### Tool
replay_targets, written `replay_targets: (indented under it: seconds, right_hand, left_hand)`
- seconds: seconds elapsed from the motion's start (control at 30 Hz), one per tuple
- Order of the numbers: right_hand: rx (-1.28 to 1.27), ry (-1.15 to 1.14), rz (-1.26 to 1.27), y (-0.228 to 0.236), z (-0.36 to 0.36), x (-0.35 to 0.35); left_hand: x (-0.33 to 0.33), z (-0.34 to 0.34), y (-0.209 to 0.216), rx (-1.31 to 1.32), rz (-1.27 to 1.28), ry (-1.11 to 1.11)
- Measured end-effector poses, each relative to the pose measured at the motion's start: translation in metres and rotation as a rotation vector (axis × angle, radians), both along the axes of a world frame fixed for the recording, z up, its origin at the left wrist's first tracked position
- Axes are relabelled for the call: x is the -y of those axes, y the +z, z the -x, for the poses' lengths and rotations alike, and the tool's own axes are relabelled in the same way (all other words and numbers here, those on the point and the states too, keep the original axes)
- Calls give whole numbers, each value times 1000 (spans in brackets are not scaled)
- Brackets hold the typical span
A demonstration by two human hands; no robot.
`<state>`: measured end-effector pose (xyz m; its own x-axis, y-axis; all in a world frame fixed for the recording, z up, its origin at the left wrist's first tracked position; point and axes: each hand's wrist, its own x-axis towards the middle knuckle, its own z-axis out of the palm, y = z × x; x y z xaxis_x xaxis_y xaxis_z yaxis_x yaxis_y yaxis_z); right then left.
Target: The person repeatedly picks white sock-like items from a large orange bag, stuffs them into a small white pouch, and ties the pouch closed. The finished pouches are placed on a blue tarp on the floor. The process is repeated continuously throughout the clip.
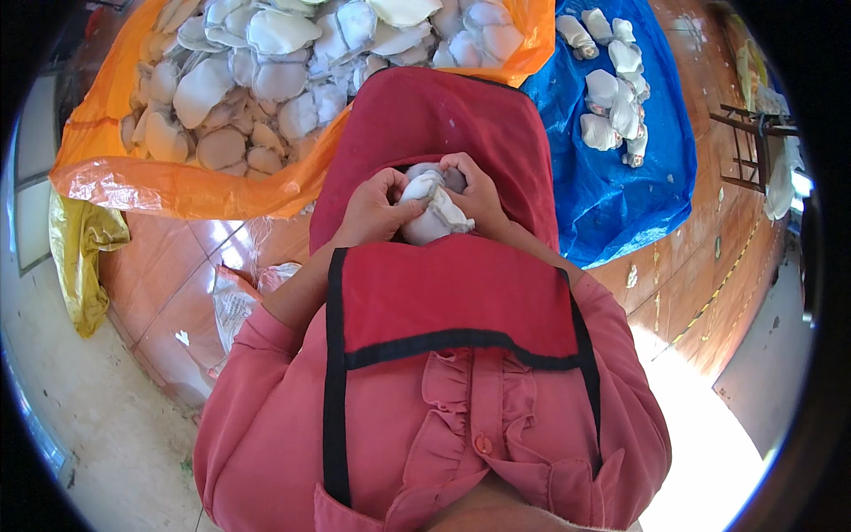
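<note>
Over my lap, a white padded cloth piece [424, 213] is held between my two hands, with loose, ragged-looking cloth at its right edge. My left hand [374, 209] pinches its left side with thumb and fingers. On the other side, the bent fingers of my right hand [477, 191] grip its upper right part. Beneath it, a dark red apron [443, 111] covers my lap. What lies inside the folded piece is hidden.
Ahead on the left, an orange plastic sheet [177, 191] holds a heap of rounded whitish pads [279, 75]. A blue tarp [603, 208] at right bears several white bundles [624, 111]. A yellow sack [80, 257] lies far left; a dark metal rack [753, 146] stands far right.
</note>
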<state>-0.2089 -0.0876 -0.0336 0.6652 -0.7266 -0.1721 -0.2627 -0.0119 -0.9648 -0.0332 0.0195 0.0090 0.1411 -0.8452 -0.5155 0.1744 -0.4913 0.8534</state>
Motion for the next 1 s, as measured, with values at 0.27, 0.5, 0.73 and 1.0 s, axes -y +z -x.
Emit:
replay_targets:
  seconds: [0.27, 0.5, 0.73, 1.0]
  right_hand:
    - [30, -42, 85, -12, -12, 6]
    - [161, 70, 67, 12, -8, 10]
    - [246, 89, -145, 4, -5, 13]
    - [276, 71, -62, 1, -9, 13]
  left_hand:
    - [22, 14, -2, 423, 59, 56]
    - [20, -6, 22, -15, 33, -51]
    - [15, -30, 28, -486, -2, -142]
    - [18, -11, 7, -104, 130, -25]
